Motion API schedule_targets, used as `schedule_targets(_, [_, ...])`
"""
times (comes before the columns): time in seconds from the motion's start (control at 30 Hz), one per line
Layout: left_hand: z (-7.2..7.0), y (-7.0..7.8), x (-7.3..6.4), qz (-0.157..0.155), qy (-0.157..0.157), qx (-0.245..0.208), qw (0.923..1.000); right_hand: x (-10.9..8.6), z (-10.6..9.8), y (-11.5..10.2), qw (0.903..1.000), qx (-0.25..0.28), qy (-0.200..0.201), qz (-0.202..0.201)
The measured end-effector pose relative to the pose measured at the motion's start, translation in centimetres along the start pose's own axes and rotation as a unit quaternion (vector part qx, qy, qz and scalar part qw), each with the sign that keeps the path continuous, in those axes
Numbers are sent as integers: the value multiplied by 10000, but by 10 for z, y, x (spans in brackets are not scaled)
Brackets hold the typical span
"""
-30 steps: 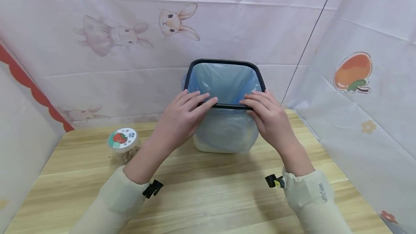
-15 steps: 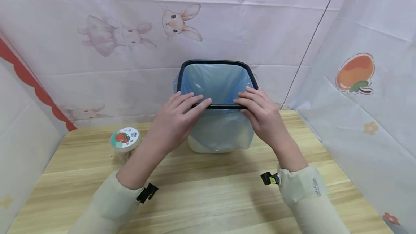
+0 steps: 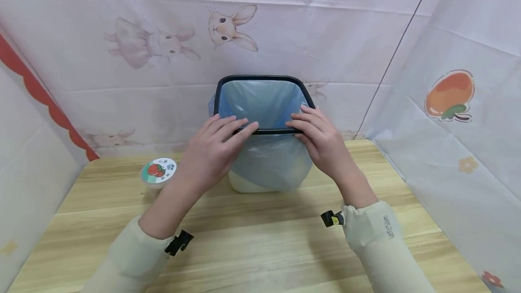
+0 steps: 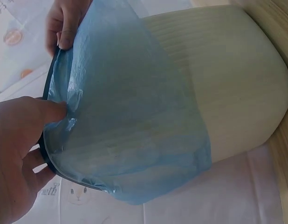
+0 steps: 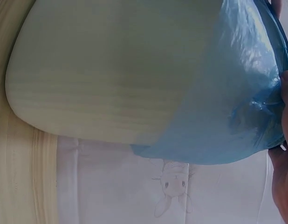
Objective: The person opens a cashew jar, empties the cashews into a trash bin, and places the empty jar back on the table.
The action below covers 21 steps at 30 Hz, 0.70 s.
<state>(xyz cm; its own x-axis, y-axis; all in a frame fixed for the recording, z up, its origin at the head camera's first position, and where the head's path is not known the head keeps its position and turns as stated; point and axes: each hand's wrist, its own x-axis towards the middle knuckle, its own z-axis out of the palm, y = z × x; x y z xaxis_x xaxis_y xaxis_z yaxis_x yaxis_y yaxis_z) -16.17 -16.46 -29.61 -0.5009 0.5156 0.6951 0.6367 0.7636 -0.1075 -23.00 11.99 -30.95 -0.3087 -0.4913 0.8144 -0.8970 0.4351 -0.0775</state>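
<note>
A cream trash can stands on the wooden table against the back wall. A thin blue plastic bag lines it, and the bag's edge hangs down over the outside. Around the mouth runs a black rim ring, with the bag folded over it. My left hand grips the front left of the rim, thumb outside on the bag and fingers over the edge. At the front right, my right hand holds the rim the same way. The left wrist view shows the bag covering the upper part of the can.
A clear jar with a printed lid stands on the table to the left, close behind my left forearm. Wall sheets with rabbit and fruit prints enclose the back and both sides.
The trash can has shifted a little to the left along the wall, with both hands on its rim. The hands' hold looks the same, and the head view has turned slightly.
</note>
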Motion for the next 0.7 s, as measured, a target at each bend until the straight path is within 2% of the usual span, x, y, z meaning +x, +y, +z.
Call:
schedule_targets(0.27, [-2,-3,-3,-133,-36,28,9999,3,4,3,9998,-73,-196,-74])
schedule_targets(0.7, [-2,-10,-7,-182,70,-38,9998,8,12,4,9998,72,-167,-15])
